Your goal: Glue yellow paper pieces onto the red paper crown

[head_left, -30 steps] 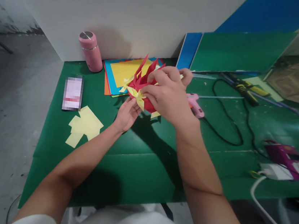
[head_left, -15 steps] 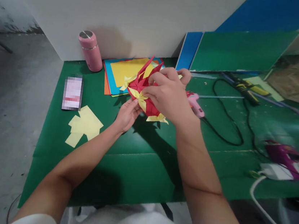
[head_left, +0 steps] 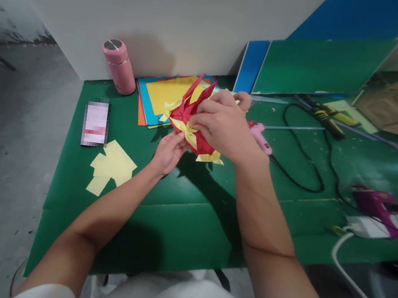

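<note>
A spiky red and yellow folded paper model [head_left: 188,118] is held above the green table [head_left: 189,225] near its middle back. My right hand [head_left: 223,128] wraps over its right side, fingers curled and pinching the paper. My left hand [head_left: 167,152] supports it from below left, fingertips on a yellow point. Part of the model is hidden behind my right hand.
A stack of coloured paper sheets [head_left: 162,96] lies just behind the model. A pink bottle [head_left: 116,66] stands at the back left, a phone [head_left: 95,123] and yellow paper pieces [head_left: 111,167] lie to the left. A pink glue gun [head_left: 261,140], black cable [head_left: 307,157] and power strip [head_left: 370,228] sit to the right.
The paper model has turned and dropped slightly in my hands, and a yellow tip now shows below my right hand. Both hands keep their hold.
</note>
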A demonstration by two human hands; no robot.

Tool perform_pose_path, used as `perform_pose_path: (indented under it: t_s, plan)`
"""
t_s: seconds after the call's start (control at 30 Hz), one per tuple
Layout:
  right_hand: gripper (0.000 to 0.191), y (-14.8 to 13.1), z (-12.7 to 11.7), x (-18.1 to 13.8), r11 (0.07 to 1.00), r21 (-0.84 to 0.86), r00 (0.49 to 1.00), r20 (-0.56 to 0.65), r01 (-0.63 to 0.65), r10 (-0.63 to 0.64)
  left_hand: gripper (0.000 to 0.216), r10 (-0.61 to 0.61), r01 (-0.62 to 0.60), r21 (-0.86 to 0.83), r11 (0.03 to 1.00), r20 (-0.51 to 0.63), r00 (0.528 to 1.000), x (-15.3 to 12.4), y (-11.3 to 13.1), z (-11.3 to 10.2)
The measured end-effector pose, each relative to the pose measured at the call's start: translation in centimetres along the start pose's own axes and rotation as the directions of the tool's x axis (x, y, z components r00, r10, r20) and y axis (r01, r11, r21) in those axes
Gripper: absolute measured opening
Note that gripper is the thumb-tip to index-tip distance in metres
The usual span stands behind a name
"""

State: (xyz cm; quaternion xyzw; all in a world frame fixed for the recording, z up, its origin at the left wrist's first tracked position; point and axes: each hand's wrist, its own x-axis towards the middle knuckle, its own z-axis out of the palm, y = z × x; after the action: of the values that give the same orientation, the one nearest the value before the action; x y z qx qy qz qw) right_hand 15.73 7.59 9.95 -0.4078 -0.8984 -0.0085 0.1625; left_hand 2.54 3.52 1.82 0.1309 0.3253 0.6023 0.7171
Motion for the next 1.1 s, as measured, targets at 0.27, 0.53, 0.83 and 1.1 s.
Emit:
perform_pose_path:
  t_s: [0.27, 0.53, 0.83, 1.1]
  plan:
    - [0.032, 0.01, 0.13, 0.12, 0.999, -0.032, 1.000, 0.017, 0.004, -0.003, 0.013, -0.010, 0.011, 0.008, 1.000, -0.021, 1.000, -0.05, 0.00, 0.05]
    - [0.038, -0.17, -0.24, 0.03, 1.000, 0.018, 1.000, 0.024, -0.018, 0.017, 0.009, 0.001, -0.001, 0.019, 1.000, -0.017, 1.000, 0.01, -0.03, 0.01]
    - [0.037, -0.51, -0.50, -0.16, 1.000, 0.019, 1.000, 0.008, -0.013, 0.013, 0.012, -0.010, 0.010, 0.042, 0.999, -0.022, 1.000, 0.11, -0.18, -0.20]
    - [0.030, -0.74, -0.36, -0.33, 0.997, -0.038, 0.997, -0.038, -0.064, 0.063, 0.013, 0.007, -0.006, 0.046, 0.999, -0.005, 1.000, -0.12, 0.22, -0.09]
